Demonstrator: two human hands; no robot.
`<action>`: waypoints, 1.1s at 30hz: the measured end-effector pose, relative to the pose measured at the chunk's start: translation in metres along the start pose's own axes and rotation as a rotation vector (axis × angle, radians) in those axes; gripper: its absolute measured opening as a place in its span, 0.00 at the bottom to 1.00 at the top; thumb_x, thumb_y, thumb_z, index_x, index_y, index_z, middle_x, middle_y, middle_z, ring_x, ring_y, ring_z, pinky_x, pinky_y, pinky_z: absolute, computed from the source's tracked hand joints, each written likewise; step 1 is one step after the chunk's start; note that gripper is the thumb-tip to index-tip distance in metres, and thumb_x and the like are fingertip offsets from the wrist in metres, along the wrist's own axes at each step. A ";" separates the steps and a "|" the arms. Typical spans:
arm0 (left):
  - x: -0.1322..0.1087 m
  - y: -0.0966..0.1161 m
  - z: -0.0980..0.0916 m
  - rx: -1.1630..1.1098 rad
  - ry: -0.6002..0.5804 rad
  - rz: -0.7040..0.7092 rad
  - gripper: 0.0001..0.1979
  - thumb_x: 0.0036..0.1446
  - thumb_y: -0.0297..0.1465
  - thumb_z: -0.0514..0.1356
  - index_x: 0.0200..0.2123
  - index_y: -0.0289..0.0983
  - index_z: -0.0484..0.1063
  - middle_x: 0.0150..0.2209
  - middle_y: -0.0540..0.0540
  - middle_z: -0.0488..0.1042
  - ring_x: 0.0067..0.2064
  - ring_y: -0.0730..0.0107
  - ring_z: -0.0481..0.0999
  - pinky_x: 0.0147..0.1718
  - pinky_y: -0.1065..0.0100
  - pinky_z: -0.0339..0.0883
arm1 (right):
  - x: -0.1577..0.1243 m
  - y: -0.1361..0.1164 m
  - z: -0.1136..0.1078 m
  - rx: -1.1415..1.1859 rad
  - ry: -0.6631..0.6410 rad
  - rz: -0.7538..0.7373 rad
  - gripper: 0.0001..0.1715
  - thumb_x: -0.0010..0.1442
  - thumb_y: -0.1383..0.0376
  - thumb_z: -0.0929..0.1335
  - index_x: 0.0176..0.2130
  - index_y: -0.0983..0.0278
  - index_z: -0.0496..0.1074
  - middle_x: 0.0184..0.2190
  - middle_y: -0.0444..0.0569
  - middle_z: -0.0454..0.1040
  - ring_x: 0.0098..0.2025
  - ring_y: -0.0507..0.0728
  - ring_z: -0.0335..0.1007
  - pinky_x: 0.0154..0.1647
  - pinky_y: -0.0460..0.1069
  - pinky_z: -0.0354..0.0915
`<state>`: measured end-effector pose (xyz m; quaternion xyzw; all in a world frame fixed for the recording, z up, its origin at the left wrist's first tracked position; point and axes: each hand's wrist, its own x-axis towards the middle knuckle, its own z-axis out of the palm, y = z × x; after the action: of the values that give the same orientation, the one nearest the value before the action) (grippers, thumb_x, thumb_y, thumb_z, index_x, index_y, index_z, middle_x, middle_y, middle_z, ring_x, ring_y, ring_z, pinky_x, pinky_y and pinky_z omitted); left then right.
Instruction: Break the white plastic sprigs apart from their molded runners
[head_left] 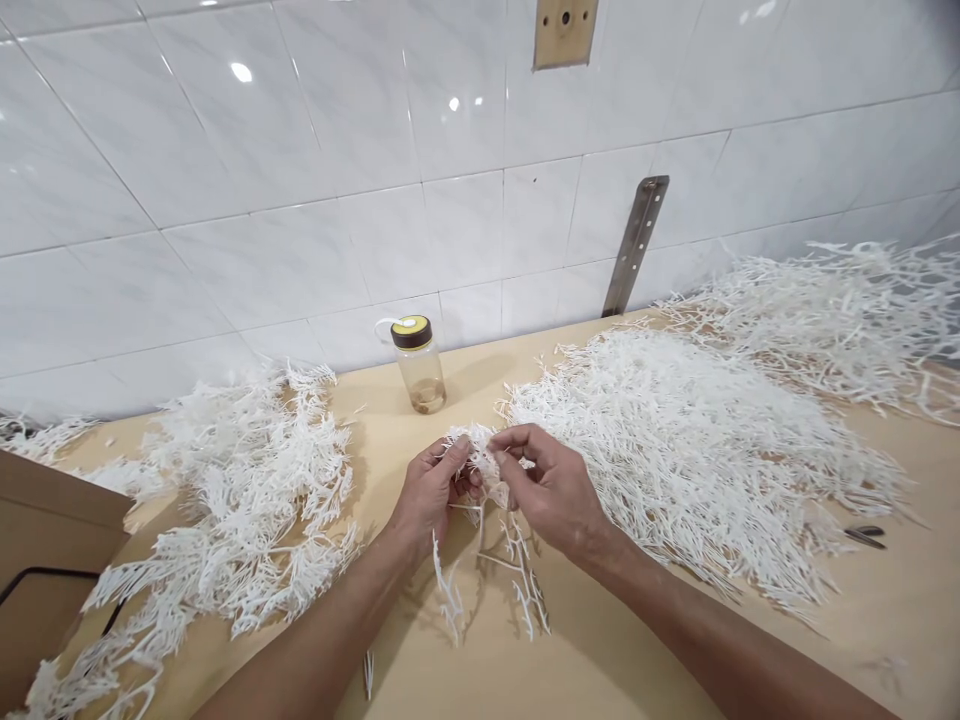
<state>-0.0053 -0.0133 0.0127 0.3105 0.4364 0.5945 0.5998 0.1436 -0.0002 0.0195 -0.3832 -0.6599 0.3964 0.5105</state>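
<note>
My left hand [435, 483] is closed on a white branching plastic sprig [478, 440], thumb on top and fingers curled beneath. Thumb and forefinger of my right hand [549, 485] pinch the same sprig from the other side, so both hands almost meet over the table. Thin branching stems [517, 570] hang or lie just below the hands; whether they join the held sprig I cannot tell. To the right spreads a dense heap of white stems [697, 450]. A looser pile of bushier white sprigs [247, 500] lies to the left.
Behind my hands stands a clear bottle [421, 375] with a black and yellow lid. A metal bracket [636, 245] leans against the tiled wall. At far right lie small dark snips [865, 536]. A cardboard box [56, 560] stands at left, and more white branches [840, 320] lie back right.
</note>
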 end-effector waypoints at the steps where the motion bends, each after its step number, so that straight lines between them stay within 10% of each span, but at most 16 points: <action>1: 0.000 0.001 0.001 0.017 0.007 0.007 0.20 0.46 0.43 0.70 0.30 0.34 0.71 0.21 0.51 0.70 0.21 0.76 0.68 0.20 0.74 0.65 | 0.002 0.001 -0.002 0.034 0.038 0.086 0.12 0.61 0.59 0.68 0.42 0.64 0.71 0.31 0.48 0.74 0.23 0.50 0.67 0.18 0.45 0.67; 9: -0.006 0.000 0.002 0.326 -0.012 0.095 0.20 0.48 0.47 0.67 0.30 0.35 0.69 0.17 0.54 0.67 0.18 0.77 0.64 0.17 0.75 0.59 | 0.012 0.010 -0.013 0.121 -0.254 0.371 0.23 0.60 0.47 0.67 0.33 0.64 0.71 0.26 0.42 0.68 0.18 0.48 0.66 0.17 0.45 0.66; 26: -0.004 -0.001 0.002 0.135 -0.055 0.047 0.12 0.41 0.31 0.68 0.29 0.35 0.70 0.26 0.49 0.73 0.25 0.74 0.70 0.23 0.72 0.66 | 0.005 0.011 0.003 0.214 0.001 0.427 0.19 0.60 0.49 0.67 0.33 0.62 0.66 0.15 0.36 0.60 0.14 0.48 0.50 0.11 0.44 0.51; 33: -0.004 0.006 0.003 0.326 0.067 -0.025 0.19 0.43 0.34 0.67 0.38 0.39 0.64 0.19 0.55 0.70 0.15 0.74 0.65 0.14 0.74 0.59 | -0.001 0.003 0.007 0.065 0.013 0.165 0.17 0.60 0.52 0.68 0.32 0.62 0.67 0.18 0.39 0.63 0.17 0.48 0.57 0.17 0.44 0.56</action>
<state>-0.0052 -0.0167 0.0195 0.3781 0.5506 0.5184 0.5340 0.1376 -0.0003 0.0153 -0.4222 -0.6095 0.4559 0.4924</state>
